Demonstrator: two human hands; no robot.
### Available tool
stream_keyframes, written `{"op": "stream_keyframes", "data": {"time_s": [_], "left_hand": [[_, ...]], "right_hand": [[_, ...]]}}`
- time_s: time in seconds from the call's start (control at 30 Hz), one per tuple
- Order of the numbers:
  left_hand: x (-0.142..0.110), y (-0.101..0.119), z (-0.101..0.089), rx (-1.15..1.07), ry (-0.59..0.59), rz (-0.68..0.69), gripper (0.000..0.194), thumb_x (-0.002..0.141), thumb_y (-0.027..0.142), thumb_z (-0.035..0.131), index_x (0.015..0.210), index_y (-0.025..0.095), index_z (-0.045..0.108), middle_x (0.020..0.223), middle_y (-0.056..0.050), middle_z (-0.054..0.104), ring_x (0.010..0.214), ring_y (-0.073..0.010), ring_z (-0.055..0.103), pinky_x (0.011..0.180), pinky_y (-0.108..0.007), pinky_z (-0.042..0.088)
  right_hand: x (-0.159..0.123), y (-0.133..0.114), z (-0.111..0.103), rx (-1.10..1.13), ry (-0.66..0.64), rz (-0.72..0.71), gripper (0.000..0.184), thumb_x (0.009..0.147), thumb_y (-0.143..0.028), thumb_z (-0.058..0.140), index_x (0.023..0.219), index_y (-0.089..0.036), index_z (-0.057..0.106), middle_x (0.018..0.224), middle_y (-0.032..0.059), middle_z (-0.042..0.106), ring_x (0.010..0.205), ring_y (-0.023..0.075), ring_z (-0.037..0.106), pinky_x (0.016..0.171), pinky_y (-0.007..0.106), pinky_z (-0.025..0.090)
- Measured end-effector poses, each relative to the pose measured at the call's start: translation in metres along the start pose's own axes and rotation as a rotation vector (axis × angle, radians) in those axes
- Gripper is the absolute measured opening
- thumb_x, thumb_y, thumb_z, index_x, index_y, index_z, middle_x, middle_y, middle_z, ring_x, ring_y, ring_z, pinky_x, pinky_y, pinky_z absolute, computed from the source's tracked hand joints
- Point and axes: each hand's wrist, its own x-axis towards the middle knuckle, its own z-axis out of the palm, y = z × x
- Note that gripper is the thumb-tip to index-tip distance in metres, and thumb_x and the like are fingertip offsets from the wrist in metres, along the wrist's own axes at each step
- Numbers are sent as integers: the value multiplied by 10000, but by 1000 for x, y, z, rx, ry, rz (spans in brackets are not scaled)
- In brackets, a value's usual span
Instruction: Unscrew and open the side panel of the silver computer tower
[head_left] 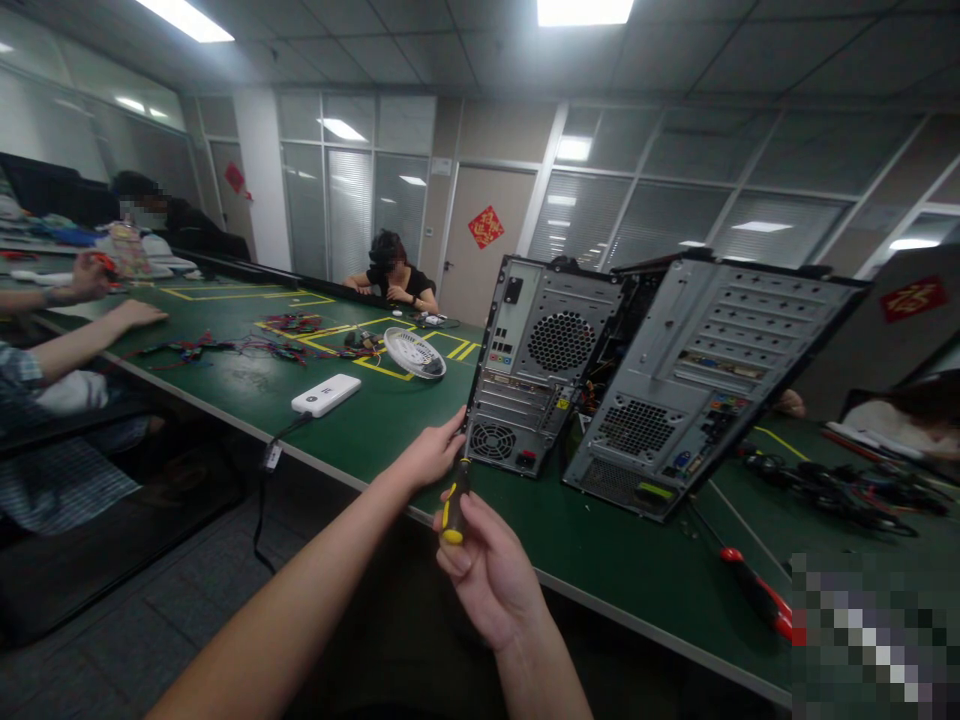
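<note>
My right hand [484, 570] is closed round the black and yellow handle of a screwdriver [454, 512], which points up and away toward the lower left corner of a computer case [517, 400]. Whether its tip touches the case cannot be made out. My left hand [431, 452] rests against the left edge of that case, fingers stretched out, partly hidden behind the edge. The case stands with its back panel, fan grille and ports toward me. Close on its right is a second computer case [652, 400], also showing its back panel.
On the green table [360, 440] lie a white power strip [327, 394], a white round cover [415, 353] and tangled wires [225, 347]. A red and black screwdriver [757, 592] and black cables [832, 485] lie right. Other people sit left and across; one person's hand [139, 313] rests on the table.
</note>
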Motion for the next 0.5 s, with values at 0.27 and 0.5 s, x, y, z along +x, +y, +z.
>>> {"op": "stream_keyframes", "data": {"time_s": [0.27, 0.5], "left_hand": [[0, -2, 0, -5, 1, 5, 637, 1044, 352, 452, 1656, 196, 368, 1329, -153, 751, 1146, -260, 748, 1028, -362, 531], [2, -6, 3, 39, 5, 16, 637, 1048, 364, 444, 1656, 191, 367, 1307, -155, 760, 1144, -261, 749, 985, -334, 538]], "right_hand": [[0, 0, -1, -14, -12, 27, 364, 815, -354, 907, 932, -162, 621, 812, 69, 758, 410, -22, 297, 439, 143, 181], [2, -3, -4, 26, -33, 41, 303, 827, -288, 752, 1056, -92, 726, 800, 116, 762, 414, 27, 372, 443, 180, 245]]}}
